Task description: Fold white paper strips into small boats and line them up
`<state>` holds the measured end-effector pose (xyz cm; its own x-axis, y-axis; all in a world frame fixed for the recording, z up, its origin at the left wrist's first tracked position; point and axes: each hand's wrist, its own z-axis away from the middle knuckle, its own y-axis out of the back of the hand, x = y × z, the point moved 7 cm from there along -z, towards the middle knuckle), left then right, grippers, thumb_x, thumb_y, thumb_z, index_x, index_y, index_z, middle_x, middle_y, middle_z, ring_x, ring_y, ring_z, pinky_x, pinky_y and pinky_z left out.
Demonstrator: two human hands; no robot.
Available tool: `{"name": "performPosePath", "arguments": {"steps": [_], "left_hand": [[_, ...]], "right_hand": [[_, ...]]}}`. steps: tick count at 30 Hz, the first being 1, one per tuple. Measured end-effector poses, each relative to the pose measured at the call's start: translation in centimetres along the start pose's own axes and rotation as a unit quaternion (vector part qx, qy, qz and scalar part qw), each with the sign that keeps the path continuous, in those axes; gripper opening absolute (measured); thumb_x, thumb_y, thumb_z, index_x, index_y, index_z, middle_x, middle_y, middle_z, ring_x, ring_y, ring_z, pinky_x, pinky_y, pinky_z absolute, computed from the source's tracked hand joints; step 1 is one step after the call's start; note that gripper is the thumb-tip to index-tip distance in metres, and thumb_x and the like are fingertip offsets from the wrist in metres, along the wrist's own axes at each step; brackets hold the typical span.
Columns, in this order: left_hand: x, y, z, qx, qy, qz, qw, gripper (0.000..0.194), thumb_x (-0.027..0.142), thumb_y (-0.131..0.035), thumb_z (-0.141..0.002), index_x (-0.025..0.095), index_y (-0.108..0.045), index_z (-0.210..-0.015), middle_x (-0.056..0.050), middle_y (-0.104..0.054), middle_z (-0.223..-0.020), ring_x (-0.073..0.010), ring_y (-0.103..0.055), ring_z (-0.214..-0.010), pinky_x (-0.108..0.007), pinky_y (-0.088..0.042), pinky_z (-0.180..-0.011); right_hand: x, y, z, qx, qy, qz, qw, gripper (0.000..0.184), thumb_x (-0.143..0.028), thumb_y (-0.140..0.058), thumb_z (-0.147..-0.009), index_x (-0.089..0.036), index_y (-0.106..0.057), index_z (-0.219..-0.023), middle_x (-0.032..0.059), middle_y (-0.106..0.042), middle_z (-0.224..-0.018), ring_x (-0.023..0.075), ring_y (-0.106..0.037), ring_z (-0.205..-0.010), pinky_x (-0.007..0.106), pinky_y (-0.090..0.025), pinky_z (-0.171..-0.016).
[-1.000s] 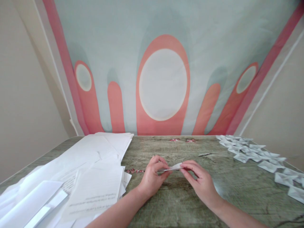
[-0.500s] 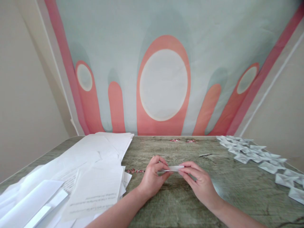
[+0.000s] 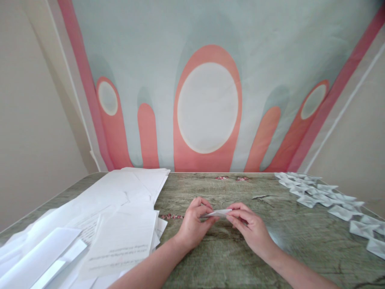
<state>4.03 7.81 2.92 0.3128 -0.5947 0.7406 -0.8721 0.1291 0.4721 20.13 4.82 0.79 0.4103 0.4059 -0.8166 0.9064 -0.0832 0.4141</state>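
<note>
A small folded strip of white paper [image 3: 221, 212] is held just above the table, between my two hands. My left hand [image 3: 194, 220] is closed on its left end, thumb below and fingers above. My right hand [image 3: 249, 224] pinches the right end between thumb and fingertips. The strip's ends are hidden by the fingers, and its exact folds are too small to make out.
Loose white sheets [image 3: 126, 233], some printed, cover the left of the wood-grain table [image 3: 228, 261]. Folded paper strips [image 3: 58, 265] lie on them. Rows of small folded paper pieces [image 3: 319, 196] run along the right side. A patterned backdrop [image 3: 162, 48] stands behind.
The right end of the paper strip now narrows to a slanted fold where it was squarer before. My right fingers have shifted slightly; my left hand stays about where it was.
</note>
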Motion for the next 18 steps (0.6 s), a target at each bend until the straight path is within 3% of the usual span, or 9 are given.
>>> {"name": "performPosePath", "arguments": {"steps": [6, 18], "left_hand": [[0.2, 0.0, -0.2, -0.005, 0.008, 0.015, 1.000, 0.007, 0.013, -0.066, -0.071, 0.019, -0.065, -0.068, -0.003, -0.054, -0.084, -0.0165, -0.052, -0.084, -0.027, -0.040, -0.076], [-0.7, 0.0, -0.4, -0.004, 0.055, 0.049, 0.997, 0.003, 0.019, -0.065, -0.073, 0.019, -0.067, -0.070, -0.002, -0.053, -0.084, -0.0155, -0.053, -0.082, -0.025, -0.040, -0.075]], "right_hand": [[-0.3, 0.0, -0.1, -0.008, 0.014, 0.010, 1.000, 0.017, -0.031, -0.054, -0.084, -0.024, -0.068, -0.086, 0.0045, -0.055, -0.094, 0.0164, -0.054, -0.083, 0.025, -0.043, -0.068], [1.2, 0.4, -0.3, 0.017, -0.049, -0.031, 0.998, 0.019, -0.036, -0.057, -0.081, -0.021, -0.068, -0.078, 0.0046, -0.052, -0.092, 0.0135, -0.052, -0.070, 0.023, -0.043, -0.055]]}}
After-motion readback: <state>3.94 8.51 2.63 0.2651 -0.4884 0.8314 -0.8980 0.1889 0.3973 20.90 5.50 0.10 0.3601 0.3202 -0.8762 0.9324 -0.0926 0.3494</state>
